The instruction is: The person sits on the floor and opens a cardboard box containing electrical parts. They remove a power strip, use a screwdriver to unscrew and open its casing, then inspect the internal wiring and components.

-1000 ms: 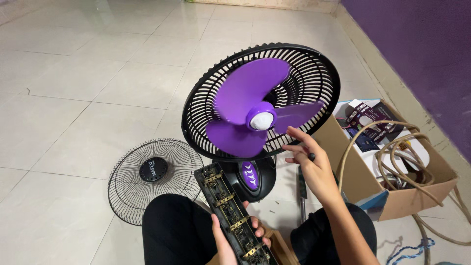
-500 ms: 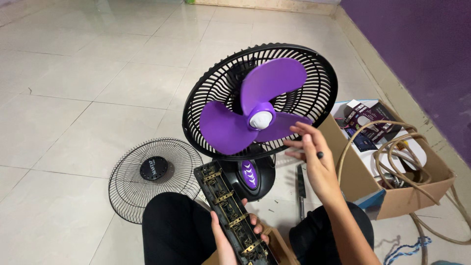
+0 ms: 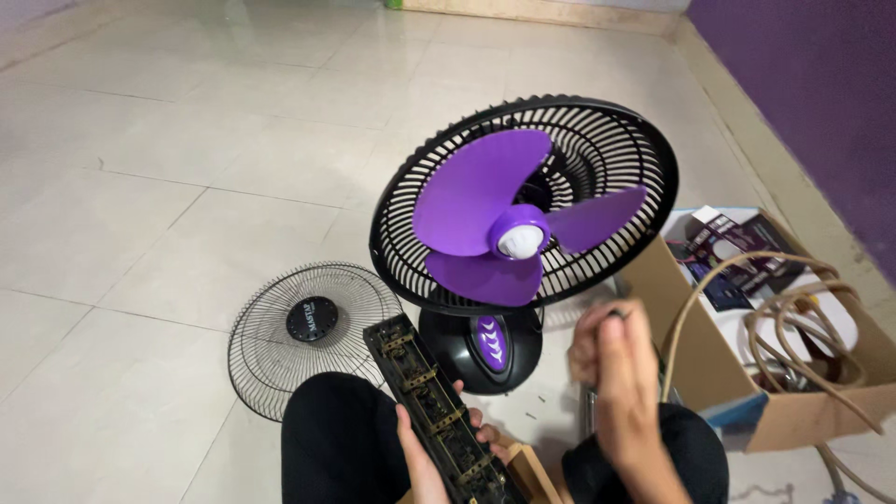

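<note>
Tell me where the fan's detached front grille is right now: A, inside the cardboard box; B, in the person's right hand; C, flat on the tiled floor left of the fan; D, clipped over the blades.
C: the wire front grille lies flat on the floor tiles, left of the fan's base.

A detached wire fan guard point(image 3: 311, 333) lies flat on the pale tiled floor point(image 3: 168, 168), its dark round hub facing up. Toward the purple wall point(image 3: 803, 103) sits an open cardboard box point(image 3: 695, 373) with its flaps spread, holding printed cartons point(image 3: 733, 245) and something white. A beige hose point(image 3: 793, 322) loops in coils over the box and trails down onto the floor beside it.
</note>
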